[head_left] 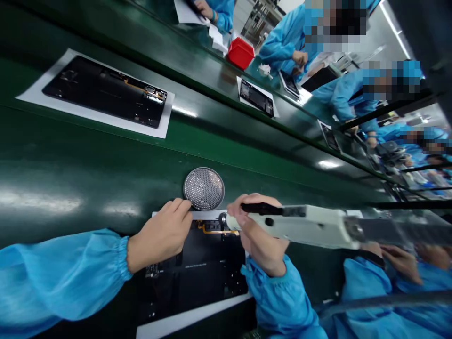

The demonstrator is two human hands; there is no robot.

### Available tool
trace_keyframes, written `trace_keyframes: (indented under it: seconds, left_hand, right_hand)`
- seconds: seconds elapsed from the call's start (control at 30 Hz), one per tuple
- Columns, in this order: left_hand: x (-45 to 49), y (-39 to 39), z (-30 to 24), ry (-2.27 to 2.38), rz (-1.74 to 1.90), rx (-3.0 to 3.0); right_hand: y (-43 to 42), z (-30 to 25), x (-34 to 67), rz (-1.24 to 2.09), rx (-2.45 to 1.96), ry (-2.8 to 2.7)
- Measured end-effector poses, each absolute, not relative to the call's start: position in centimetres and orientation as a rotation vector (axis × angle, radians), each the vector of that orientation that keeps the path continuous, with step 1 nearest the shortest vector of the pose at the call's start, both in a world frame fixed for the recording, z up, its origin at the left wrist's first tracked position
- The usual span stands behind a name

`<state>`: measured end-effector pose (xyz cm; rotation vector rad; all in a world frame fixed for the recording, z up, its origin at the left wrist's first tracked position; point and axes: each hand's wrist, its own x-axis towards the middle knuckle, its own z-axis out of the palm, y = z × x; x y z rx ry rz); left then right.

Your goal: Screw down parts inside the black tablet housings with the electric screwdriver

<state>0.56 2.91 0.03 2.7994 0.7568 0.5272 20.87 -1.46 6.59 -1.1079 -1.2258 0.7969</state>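
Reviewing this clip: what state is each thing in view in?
Near panel: flat on paper, orange flex exposed.
Perforated disc: flat on the green bench.
Screwdriver: held, tip at the panel.
Left hand: on the panel's edge, beside the disc.
Right hand: gripping the screwdriver.
Far panel: lying on paper.

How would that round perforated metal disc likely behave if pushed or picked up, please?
The perforated metal disc looks thin, so probably light and easily dented. Lying flat on the glossy green bench, it would likely slide when pushed.
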Motion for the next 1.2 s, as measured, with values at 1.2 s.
trace_keyframes:
  seconds: [1.2]
  left_hand:
    - [1.3,2.0,1.0,0.498,0.578,2.906]
  right_hand:
    - [-1.7,5.9,19.0,0.909,-1.194,-1.303]
